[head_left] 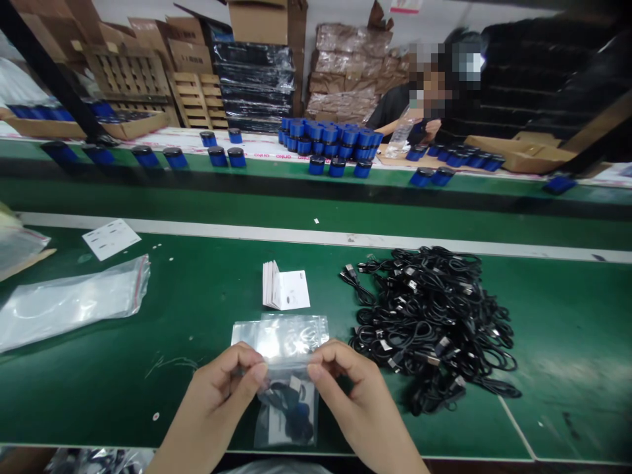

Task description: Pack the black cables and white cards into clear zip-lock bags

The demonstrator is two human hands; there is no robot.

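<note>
In the head view, my left hand (220, 395) and my right hand (348, 398) pinch a transparent zip bag (286, 411) from both sides at its seal line, with thumbs and fingers on the plastic. The bag's top flap stands up beyond my fingers. Inside the lower part sit a coiled black cable and a white paper. Just beyond the bag lies a small stack of white booklets (285, 288). To the right of my right hand spreads a tangled heap of black USB cables (427, 322), not touching it.
A flat transparent plastic bag (64, 306) and a white printed card (111, 238) lie on the green workbench (567, 329) at left. Beyond a raised white strip, blue-capped canisters (328, 141) stand on a far bench, where a co-worker (419, 108) sits among cardboard boxes.
</note>
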